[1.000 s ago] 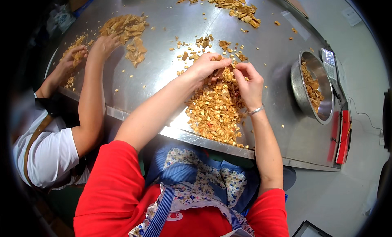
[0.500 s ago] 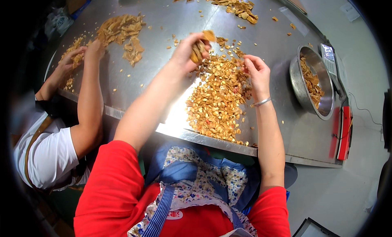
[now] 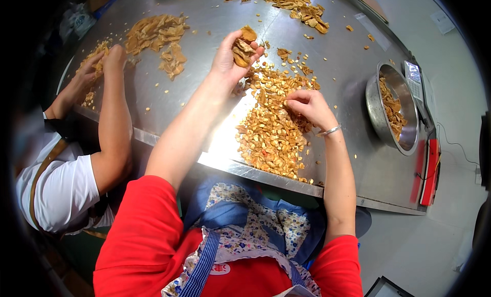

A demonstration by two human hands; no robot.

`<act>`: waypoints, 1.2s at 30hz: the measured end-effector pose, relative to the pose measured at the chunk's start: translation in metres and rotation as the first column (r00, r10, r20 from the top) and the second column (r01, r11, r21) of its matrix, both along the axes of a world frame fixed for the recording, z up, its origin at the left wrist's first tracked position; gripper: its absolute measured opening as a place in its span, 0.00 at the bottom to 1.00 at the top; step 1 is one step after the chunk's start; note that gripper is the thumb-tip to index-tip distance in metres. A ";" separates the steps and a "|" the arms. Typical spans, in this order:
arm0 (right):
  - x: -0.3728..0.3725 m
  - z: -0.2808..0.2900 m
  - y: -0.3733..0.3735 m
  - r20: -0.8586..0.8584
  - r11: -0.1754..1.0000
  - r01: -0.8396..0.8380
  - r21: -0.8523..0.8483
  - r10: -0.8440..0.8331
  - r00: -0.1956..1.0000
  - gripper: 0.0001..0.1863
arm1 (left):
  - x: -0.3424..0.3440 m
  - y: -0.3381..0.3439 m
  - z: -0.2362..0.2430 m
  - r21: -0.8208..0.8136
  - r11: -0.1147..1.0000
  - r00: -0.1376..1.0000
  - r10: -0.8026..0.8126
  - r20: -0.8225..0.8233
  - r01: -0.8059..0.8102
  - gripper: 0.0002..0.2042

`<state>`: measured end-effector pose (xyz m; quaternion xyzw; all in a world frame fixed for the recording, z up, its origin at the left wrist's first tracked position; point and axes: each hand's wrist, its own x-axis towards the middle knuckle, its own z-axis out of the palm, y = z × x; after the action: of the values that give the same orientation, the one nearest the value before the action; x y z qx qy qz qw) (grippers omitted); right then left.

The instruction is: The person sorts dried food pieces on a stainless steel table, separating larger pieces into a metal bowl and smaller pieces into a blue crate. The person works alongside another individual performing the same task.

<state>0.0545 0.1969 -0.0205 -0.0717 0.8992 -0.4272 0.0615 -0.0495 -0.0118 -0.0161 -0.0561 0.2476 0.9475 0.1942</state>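
Observation:
My left hand [image 3: 228,60] is closed around several large dried brown slices [image 3: 243,52], lifted over the far left edge of a loose pile. The pile of small yellow-brown dried slices [image 3: 273,136] spreads on the metal table [image 3: 197,100] in front of me. On the pile's right side, my right hand [image 3: 313,110] has thumb and fingers pinched together at the surface. Whatever is between those fingertips is too small to make out. A silver bracelet [image 3: 330,130] circles that wrist.
At right a metal bowl [image 3: 375,105] holds more slices, beside a red object [image 3: 429,171] at the table's edge. Farther off lie two heaps of large slices, one left [image 3: 153,33] and one at the back [image 3: 307,13]. A co-worker's hands [image 3: 105,61] work at far left.
My right hand has moved left and nearer, from the pile's right edge onto the pile. My left hand has shifted slightly left and away, still holding the slices.

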 end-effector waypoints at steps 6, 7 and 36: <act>0.005 -0.009 -0.020 -0.330 0.969 -0.046 0.243 0.127 0.935 0.11 | -0.002 -0.015 0.002 -0.098 0.995 0.997 0.020 0.070 -0.013 0.14; 0.007 -0.011 -0.023 -0.361 0.966 -0.054 0.253 0.146 0.921 0.12 | -0.006 -0.017 0.000 -0.073 0.997 0.995 0.030 0.093 -0.023 0.14; 0.006 -0.013 -0.023 -0.225 0.991 -0.092 0.100 0.112 0.968 0.15 | 0.101 0.198 0.063 -0.377 0.775 0.275 -0.269 -0.923 -0.507 0.10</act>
<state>0.0607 0.1737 -0.0336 -0.1640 0.9135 -0.3720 -0.0181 0.0519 0.1867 0.0464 0.4408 0.6000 0.6598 -0.1015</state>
